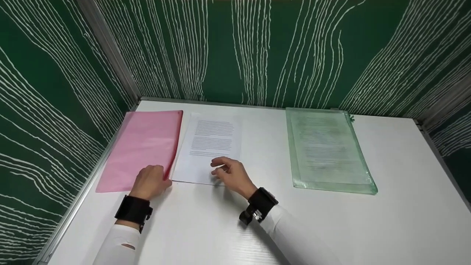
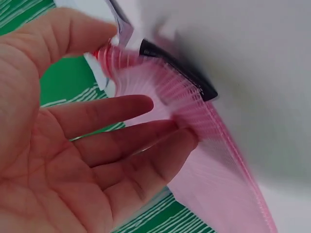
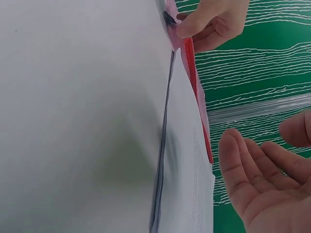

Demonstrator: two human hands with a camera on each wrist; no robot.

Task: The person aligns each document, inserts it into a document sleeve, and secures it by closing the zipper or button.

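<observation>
A pink mesh zip pouch [image 1: 147, 141] with a red zipper edge lies at the left of the table. My left hand [image 1: 150, 182] is at its near right corner. There the thumb and fingers hold the edge by a black tab [image 2: 180, 70], the fingertips against the mesh [image 2: 211, 128]. Beside the pouch are white printed sheets [image 1: 211, 141], lying flat with their text facing up. Over their near right corner hovers my right hand [image 1: 233, 176], its fingers relaxed, slightly bent and holding nothing.
Farther right, a green translucent zip pouch [image 1: 331, 151] lies with printed paper visible inside. The white table [image 1: 206, 228] meets green walls with white wavy lines [image 1: 254, 51] at the back and left. A metal strip [image 1: 79, 209] runs along the left edge.
</observation>
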